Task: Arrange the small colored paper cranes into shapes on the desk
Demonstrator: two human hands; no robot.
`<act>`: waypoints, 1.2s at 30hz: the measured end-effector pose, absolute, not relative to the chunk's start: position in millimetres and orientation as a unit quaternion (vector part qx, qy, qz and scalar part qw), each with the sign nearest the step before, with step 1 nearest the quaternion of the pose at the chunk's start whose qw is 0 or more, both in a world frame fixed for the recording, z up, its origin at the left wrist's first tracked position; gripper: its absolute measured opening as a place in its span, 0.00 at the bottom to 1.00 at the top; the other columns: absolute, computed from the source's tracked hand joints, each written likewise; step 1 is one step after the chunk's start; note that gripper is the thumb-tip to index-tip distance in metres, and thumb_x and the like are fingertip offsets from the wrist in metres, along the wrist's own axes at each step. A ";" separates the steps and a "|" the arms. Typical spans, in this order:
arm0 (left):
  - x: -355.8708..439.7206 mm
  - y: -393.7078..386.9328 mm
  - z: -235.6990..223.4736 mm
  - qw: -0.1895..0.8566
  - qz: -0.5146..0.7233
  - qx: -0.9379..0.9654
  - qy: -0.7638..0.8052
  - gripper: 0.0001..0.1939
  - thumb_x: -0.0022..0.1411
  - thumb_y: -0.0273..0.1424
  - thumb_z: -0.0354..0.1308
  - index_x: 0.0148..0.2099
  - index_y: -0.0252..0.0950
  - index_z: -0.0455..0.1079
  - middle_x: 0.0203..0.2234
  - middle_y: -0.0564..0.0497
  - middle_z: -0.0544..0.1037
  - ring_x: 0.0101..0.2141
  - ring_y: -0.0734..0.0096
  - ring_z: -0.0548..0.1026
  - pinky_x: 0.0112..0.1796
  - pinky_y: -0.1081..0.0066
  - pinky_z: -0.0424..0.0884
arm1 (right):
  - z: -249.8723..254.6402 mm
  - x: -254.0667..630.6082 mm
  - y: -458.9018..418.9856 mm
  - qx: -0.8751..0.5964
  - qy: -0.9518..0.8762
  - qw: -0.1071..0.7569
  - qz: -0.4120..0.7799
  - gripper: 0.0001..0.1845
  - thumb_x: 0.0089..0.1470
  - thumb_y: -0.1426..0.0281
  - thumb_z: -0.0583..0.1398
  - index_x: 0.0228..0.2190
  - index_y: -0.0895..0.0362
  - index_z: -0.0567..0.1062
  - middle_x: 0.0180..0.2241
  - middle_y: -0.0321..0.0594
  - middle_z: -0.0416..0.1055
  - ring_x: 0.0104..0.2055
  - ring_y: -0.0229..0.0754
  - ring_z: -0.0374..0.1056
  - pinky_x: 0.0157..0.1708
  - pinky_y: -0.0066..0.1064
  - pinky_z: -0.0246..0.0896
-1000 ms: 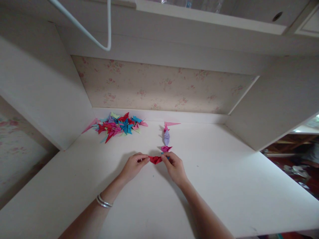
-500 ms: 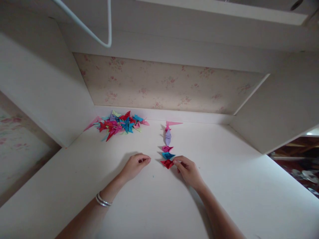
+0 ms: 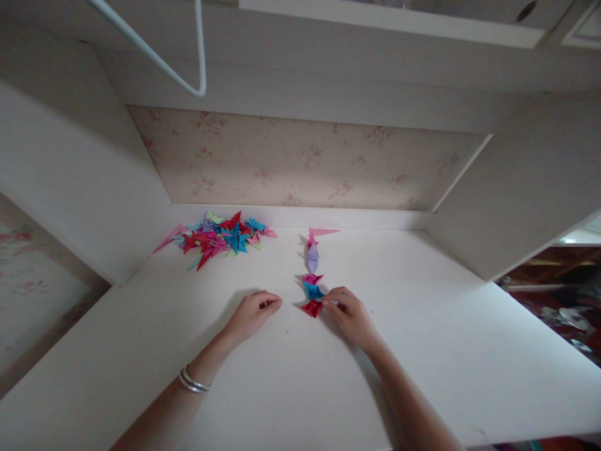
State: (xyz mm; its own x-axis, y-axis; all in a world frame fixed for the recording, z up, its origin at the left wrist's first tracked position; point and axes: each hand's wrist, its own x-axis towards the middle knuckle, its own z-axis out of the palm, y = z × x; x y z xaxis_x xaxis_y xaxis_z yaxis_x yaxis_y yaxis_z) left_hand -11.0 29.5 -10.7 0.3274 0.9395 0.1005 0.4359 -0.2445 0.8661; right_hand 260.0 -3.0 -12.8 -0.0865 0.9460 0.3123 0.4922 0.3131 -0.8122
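Observation:
A column of folded paper cranes runs down the white desk: pink (image 3: 312, 238) at the far end, then lilac (image 3: 313, 257), magenta (image 3: 311, 279), blue (image 3: 312, 290) and red (image 3: 312, 308) nearest me. My right hand (image 3: 346, 315) pinches the right tip of the blue crane between thumb and forefinger, just over the red one. Left of the column, my left hand (image 3: 256, 313) rests on the desk with thumb and fingertips together; nothing shows in it. A heap of mixed-colour paper cranes (image 3: 220, 240) lies at the back left.
White side panels (image 3: 530, 181) flank the desk (image 3: 413, 351), with a floral back wall (image 3: 310, 163) behind it. A pale cable (image 3: 145, 47) hangs from above at the upper left. Past the right edge, cluttered items (image 3: 563, 316) are visible.
The blue crane has tilted and shifted slightly left, its right end now at my right fingertips. My right hand has moved a little away from me. My left hand stays in place.

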 end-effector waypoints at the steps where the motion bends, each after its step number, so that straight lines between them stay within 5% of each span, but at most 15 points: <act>1: -11.0 29.4 -10.4 0.385 0.326 0.720 0.478 0.13 0.60 0.40 0.56 0.38 0.39 0.78 0.33 0.50 0.81 0.35 0.66 0.76 0.38 0.70 0.69 | -14.4 260.5 -2.5 -0.528 -0.684 0.431 0.259 0.13 0.57 0.59 0.58 0.33 0.53 0.80 0.37 0.44 0.72 0.34 0.42 0.68 0.29 0.32 0.63; 12: -11.0 29.3 -11.2 0.387 0.312 0.722 0.481 0.13 0.61 0.40 0.55 0.38 0.39 0.78 0.34 0.51 0.80 0.37 0.66 0.76 0.39 0.70 0.68 | -15.8 259.4 -3.1 -0.545 -0.666 0.425 0.281 0.13 0.55 0.58 0.60 0.31 0.53 0.80 0.37 0.43 0.69 0.24 0.35 0.62 0.24 0.30 0.60; 25: -8.8 27.2 -13.1 0.361 0.309 0.739 0.478 0.13 0.62 0.38 0.54 0.39 0.38 0.77 0.33 0.51 0.79 0.34 0.68 0.74 0.36 0.71 0.67 | -10.5 258.6 -6.1 -0.538 -0.676 0.421 0.276 0.10 0.53 0.61 0.63 0.27 0.53 0.80 0.35 0.41 0.71 0.24 0.35 0.62 0.24 0.30 0.59; 36: 21.6 8.5 -9.0 0.247 0.271 0.809 0.460 0.16 0.63 0.34 0.55 0.54 0.49 0.70 0.42 0.53 0.73 0.32 0.75 0.72 0.36 0.75 0.68 | -15.4 266.4 1.9 -0.545 -0.671 0.438 0.246 0.13 0.55 0.61 0.60 0.40 0.54 0.78 0.39 0.43 0.73 0.30 0.38 0.67 0.30 0.30 0.63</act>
